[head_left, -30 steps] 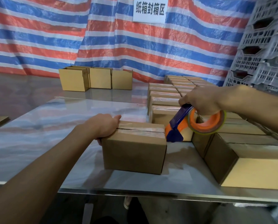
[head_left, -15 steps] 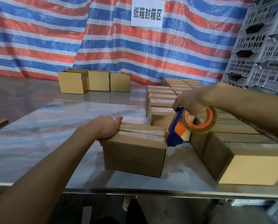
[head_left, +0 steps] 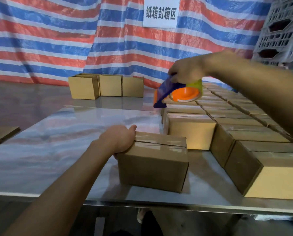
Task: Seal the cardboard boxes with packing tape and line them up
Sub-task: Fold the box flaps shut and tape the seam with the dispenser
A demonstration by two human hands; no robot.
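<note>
A small cardboard box stands near the table's front edge, a strip of clear tape running along its top seam. My left hand grips its left end, fingers curled over the top edge. My right hand holds an orange and blue tape dispenser in the air, well above and behind the box, over the rows of taped boxes lined up on the right.
The shiny metal table stretches left of the box. Three open boxes stand at the back. A flat cardboard sheet lies at the left edge. Grey plastic crates are stacked at the far right before a striped tarp.
My right hand has lifted the tape dispenser up and away from the box's right end to above the rows of boxes. My left hand has stayed on the box.
</note>
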